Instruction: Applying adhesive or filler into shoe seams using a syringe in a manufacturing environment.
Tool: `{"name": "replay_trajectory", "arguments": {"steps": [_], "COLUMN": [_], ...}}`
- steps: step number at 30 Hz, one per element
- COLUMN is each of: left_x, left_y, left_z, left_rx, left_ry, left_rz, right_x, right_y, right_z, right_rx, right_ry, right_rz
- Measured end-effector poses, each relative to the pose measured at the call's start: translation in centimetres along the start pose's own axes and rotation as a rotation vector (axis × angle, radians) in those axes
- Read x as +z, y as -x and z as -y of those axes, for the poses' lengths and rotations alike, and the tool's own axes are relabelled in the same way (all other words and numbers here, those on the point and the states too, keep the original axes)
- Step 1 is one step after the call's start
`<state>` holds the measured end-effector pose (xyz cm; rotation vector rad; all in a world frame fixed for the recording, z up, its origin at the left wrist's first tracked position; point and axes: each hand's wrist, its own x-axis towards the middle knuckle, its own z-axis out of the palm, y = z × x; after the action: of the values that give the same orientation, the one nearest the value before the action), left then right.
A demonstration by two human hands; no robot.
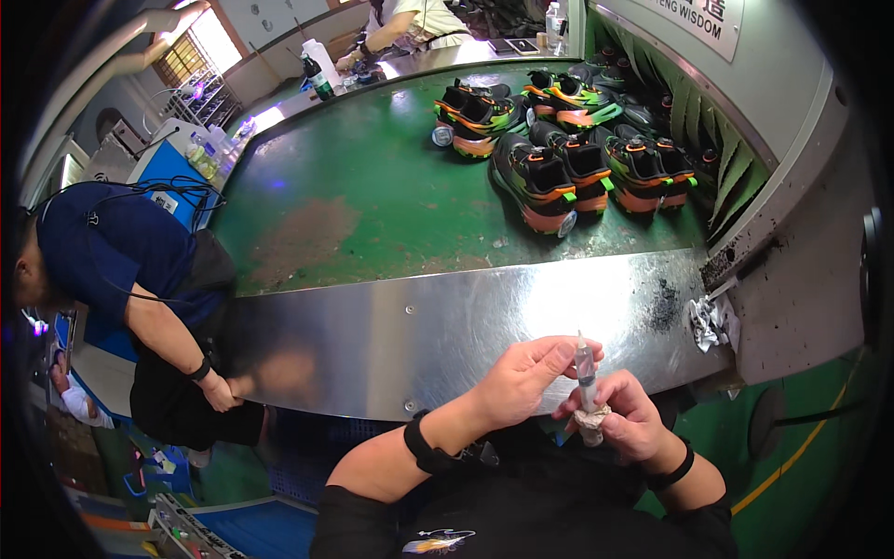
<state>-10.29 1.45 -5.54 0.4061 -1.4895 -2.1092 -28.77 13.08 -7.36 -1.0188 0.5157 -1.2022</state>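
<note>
Upright in front of me is a clear syringe (pixel 587 371) with a pale pointed tip at its top and dark grey contents. My left hand (pixel 533 375) is closed in a pinch at its upper barrel, thumb against the side. Lower down, my right hand (pixel 631 415) wraps its fingers around the syringe, where a crumpled off-white piece of wrapping (pixel 592 417) surrounds the lower part. Both hands are just off the near edge of a shiny metal ledge (pixel 466 321).
Beyond the ledge, a green conveyor belt (pixel 335 177) carries several black, orange and green sports shoes (pixel 540 177) near a flap-curtained machine opening (pixel 717 140). Crumpled white paper (pixel 714 323) lies at the ledge's right end. A co-worker in dark blue (pixel 121 247) sits left; another person (pixel 424 23) works across the belt.
</note>
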Motion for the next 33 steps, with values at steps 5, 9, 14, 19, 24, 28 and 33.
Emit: {"name": "replay_trajectory", "arguments": {"steps": [5,9,14,19,24,28,33], "left_x": [0.4,0.7,-0.9,0.7,-0.2,-0.7,-1.4], "left_y": [-0.5,-1.1,0.4,-1.2,0.3,0.8,-0.1], "left_z": [-0.2,-0.2,-0.3,0.5,2.2,2.6,3.6], "left_rx": [-0.172,-0.126,-0.249,0.05,0.107,0.114,0.113], "left_ry": [0.175,0.253,0.306,0.129,0.092,-0.031,0.013], "left_rz": [-0.02,-0.02,-0.098,-0.125,-0.26,-0.325,-0.458], "right_x": [-0.7,-0.7,0.3,0.2,-1.3,-2.7,-1.7], "right_y": [0.7,0.3,-1.2,-0.2,-1.5,-1.9,-2.5], "right_z": [-0.5,-0.9,-1.9,-1.8,-4.0,-6.5,-6.9], "right_rx": [0.093,0.103,0.145,0.063,0.081,0.071,0.031], "right_ry": [-0.152,-0.213,-0.236,0.124,0.27,0.466,0.71], "right_rz": [-0.004,0.011,0.011,-0.186,-0.071,-0.155,-0.224]}}
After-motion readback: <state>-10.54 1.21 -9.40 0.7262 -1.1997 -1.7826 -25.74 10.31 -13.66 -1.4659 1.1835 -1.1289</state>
